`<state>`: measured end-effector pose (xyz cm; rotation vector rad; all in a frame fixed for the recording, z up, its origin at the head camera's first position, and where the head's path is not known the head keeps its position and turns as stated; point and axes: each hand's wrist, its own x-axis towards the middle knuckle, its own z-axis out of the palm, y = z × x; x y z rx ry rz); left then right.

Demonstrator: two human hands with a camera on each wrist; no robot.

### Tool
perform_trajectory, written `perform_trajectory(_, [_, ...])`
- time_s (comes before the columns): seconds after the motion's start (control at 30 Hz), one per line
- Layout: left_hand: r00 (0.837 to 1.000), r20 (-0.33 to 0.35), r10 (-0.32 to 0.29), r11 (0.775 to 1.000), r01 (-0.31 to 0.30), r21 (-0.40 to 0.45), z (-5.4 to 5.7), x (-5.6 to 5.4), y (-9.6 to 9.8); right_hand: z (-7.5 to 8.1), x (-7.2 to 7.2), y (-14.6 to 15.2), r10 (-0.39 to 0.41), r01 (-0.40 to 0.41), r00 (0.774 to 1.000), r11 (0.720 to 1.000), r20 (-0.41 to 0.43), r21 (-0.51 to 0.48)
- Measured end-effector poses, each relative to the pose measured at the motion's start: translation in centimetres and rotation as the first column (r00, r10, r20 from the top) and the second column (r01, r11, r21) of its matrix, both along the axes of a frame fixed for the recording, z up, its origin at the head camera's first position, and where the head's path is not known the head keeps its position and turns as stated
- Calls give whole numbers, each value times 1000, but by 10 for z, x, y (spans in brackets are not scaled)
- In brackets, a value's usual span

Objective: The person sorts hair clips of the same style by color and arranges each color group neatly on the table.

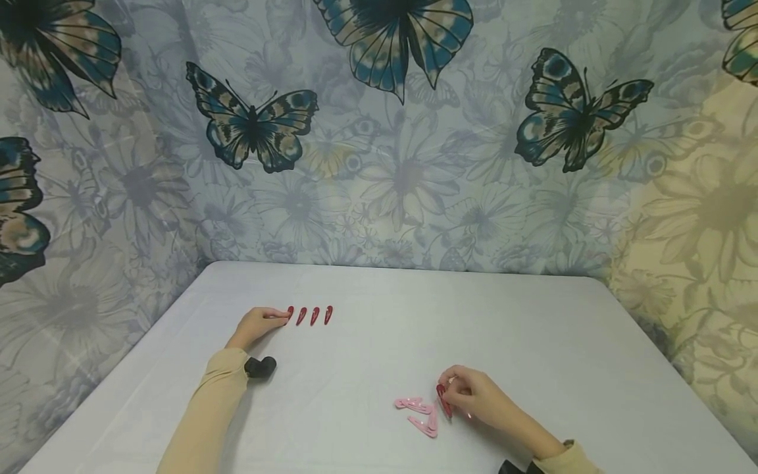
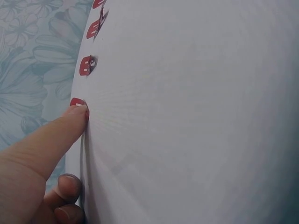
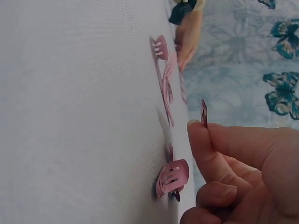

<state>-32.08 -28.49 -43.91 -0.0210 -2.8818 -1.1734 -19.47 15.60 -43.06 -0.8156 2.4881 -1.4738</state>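
Observation:
In the head view, several red hair clips [image 1: 315, 316] lie in a row at the back left of the white table. My left hand [image 1: 260, 324] is at the leftmost red clip [image 2: 76, 102], its fingertips pinching the lower part. The thumb covers much of this clip in the left wrist view. Toward the front right, my right hand [image 1: 478, 397] pinches another red hair clip [image 1: 443, 400] between thumb and index finger. This clip [image 3: 204, 113] stands nearly edge-on in the right wrist view. Pink hair clips [image 1: 423, 428] lie loosely beside the right hand.
The white table [image 1: 367, 362] meets a wall covering with butterflies [image 1: 253, 125] and flowers at its back edge. A black wrist strap [image 1: 260, 367] sits on the left sleeve. Below the right hand, a small dark red piece [image 3: 176, 194] shows under a pink clip [image 3: 174, 176].

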Motion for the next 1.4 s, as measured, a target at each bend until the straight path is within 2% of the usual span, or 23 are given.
perform_trajectory(0.23, [1000, 0, 12, 1000, -12, 1, -1, 1, 2, 0, -4, 3, 58, -58, 998, 996, 1, -65])
perform_trajectory(0.5, [1000, 11, 28, 1000, -27, -4, -4, -2, 1, 10, -14, 1, 24, -20, 990, 999, 142, -29])
perform_trajectory(0.8, [999, 21, 29, 1000, -29, 2, 0, -1, 0, 25, -30, -4, 41, -35, 981, 999, 192, -35])
perform_trajectory(1.13, [1000, 6, 4, 1000, -4, 25, -3, -4, -3, 45, -48, -17, 23, -22, 987, 1000, 158, -10])
perform_trajectory(1.3, [1000, 4, -9, 1000, 9, 21, -2, -5, -4, 45, -53, -32, 24, -18, 986, 999, 164, -35])
perform_trajectory(1.4, [1000, 6, -5, 1000, 5, 27, -2, -4, -4, 42, -57, -42, 49, -42, 986, 998, 159, -42])
